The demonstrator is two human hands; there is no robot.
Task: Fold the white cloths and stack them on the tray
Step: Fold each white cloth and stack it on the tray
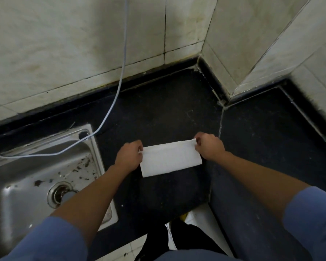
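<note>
The left hand [129, 157] pinches the upper left corner of a white rectangular folded cloth [170, 160], its fingers curled around the edge. The right hand [209, 148] pinches the upper right corner the same way, thumb and fingers closed on the fabric. Between the two hands the cloth is stretched flat and slightly tilted, its right end higher in the view than its left, and it hangs just above or lies on the black stone countertop [158, 110]; which of the two cannot be told. Both forearms are bare, with blue sleeves [51, 240] near the bottom of the view. To the left of the cloth, set into the countertop, is a stainless steel sink [26, 185] with dark specks on its floor and a round drain [61, 194]. A thin pale cable [119, 85] hangs down the off-white tiled wall [64, 44] and runs across the sink's rim. The wall turns a corner at the upper right.
</note>
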